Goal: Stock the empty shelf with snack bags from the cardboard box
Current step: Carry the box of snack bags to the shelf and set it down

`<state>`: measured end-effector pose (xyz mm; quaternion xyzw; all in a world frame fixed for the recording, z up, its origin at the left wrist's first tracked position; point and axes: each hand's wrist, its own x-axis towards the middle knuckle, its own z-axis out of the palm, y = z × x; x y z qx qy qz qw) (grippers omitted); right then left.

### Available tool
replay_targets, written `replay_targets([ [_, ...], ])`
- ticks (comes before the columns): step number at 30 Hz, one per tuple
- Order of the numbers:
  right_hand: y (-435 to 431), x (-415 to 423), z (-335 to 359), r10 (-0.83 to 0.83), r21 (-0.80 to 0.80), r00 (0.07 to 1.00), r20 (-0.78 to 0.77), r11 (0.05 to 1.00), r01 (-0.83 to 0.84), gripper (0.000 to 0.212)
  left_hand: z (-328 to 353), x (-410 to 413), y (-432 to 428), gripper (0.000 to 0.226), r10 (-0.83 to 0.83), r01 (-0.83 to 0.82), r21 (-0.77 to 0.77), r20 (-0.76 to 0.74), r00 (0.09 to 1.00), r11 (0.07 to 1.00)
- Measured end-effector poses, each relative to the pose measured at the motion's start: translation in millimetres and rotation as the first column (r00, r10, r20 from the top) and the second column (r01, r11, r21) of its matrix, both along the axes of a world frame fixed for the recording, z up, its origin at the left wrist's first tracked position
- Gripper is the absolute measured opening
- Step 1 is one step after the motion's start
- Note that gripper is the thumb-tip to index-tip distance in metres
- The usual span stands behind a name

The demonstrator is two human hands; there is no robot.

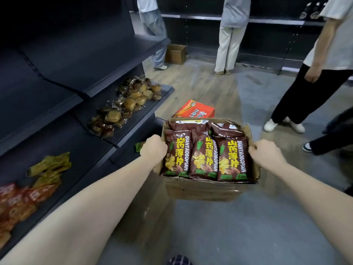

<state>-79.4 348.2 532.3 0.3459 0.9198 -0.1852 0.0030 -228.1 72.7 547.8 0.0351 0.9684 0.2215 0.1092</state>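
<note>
An open cardboard box (200, 189) is in front of me, packed with several brown snack bags (203, 155) printed with yellow characters. My left hand (153, 149) grips the box's left wall. My right hand (267, 153) grips its right wall. Both arms stretch forward. To the left stands a dark shelf unit; its upper shelf (86, 54) is bare and its lower boards hold loose snacks.
Wrapped pastries (126, 104) and yellow (49, 168) and red packets (17, 203) lie on the lower left shelves. An orange carton (194, 109) lies on the floor behind the box. Three people stand ahead and right, near a small brown box (175, 54) and a dark back shelf.
</note>
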Motion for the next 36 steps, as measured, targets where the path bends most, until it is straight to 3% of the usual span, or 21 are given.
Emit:
replay_targets([
  [9,53,-118,9,0.049,0.037,0.999,0.003,0.998,-0.049,0.027,-10,-117,42,0.024,-0.001,0.0,0.035,0.036,0.999,0.999],
  [22,115,-286,33,-0.054,0.014,0.998,-0.038,0.998,0.055,0.027,3,-299,115,0.022,-0.008,0.006,0.085,0.028,1.0,0.996],
  [36,215,-474,-2,0.114,0.011,0.989,0.1,0.993,-0.115,0.02,-22,-427,205,0.015,0.153,-0.155,0.001,0.134,0.979,0.988],
])
